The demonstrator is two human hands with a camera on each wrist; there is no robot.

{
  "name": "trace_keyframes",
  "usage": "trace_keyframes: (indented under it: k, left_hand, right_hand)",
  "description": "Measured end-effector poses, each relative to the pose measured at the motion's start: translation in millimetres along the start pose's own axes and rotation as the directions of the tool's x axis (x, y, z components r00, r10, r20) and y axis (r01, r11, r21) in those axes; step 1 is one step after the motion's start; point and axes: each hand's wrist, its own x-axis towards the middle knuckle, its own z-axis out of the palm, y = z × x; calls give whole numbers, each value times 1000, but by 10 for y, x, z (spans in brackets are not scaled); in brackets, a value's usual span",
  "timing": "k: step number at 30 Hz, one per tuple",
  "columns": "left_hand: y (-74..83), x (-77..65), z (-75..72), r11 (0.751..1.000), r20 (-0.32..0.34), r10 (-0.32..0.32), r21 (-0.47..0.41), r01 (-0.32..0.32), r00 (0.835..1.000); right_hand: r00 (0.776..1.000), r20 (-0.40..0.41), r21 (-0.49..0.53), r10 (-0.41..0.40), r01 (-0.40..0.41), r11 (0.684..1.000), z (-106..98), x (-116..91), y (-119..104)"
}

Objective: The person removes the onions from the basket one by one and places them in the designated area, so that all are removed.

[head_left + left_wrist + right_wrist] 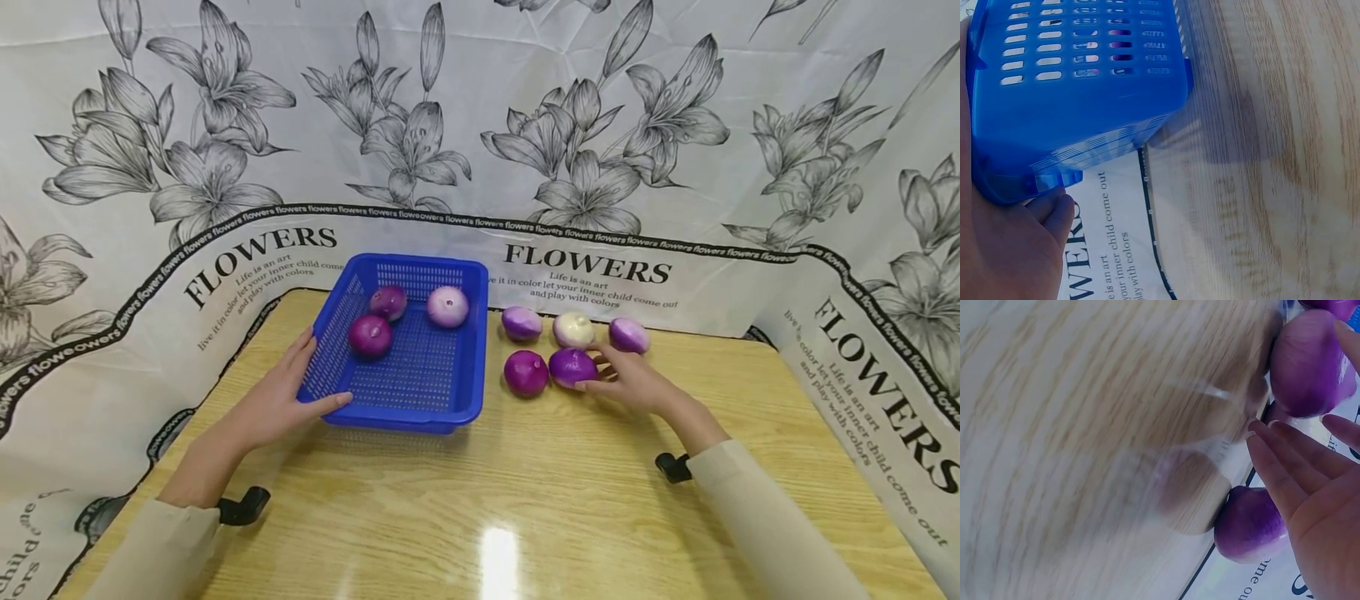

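My left hand [273, 404] grips the left rim of a blue plastic basket [483, 333], its thumb over the front left corner. In the left wrist view, fingertips [1060, 215] curl at the rim beneath the slotted wall. Three onions lie in the basket: two dark purple onions at the left and a paler onion [447, 307] at the back right. Outside, my right hand [633, 383] reaches around a purple onion [572, 367], thumb in front and fingers behind. The right wrist view shows these fingers [1285, 462] extended and spread close beside the onion [1310, 365].
Beside the held basket, a dark purple onion [526, 373] sits left of the reached one. Behind stand a purple onion [521, 323], a whitish onion [573, 330] and another purple onion [628, 335]. A flower-printed cloth [480, 150] hangs behind the wooden table [420, 517].
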Motion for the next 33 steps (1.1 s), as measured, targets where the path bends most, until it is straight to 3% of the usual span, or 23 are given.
trace_keyframes:
  k: [20,33]
  left_hand:
    - [6,-2,-5,1000,4,-7,-9,7,1000]
    - [4,-5,-9,1000,1,1,2,-1,1000]
  right_hand:
    - [998,-7,-5,-58,58,998,32,4,-37]
    - [999,14,5,-40,40,999,3,-59,-41]
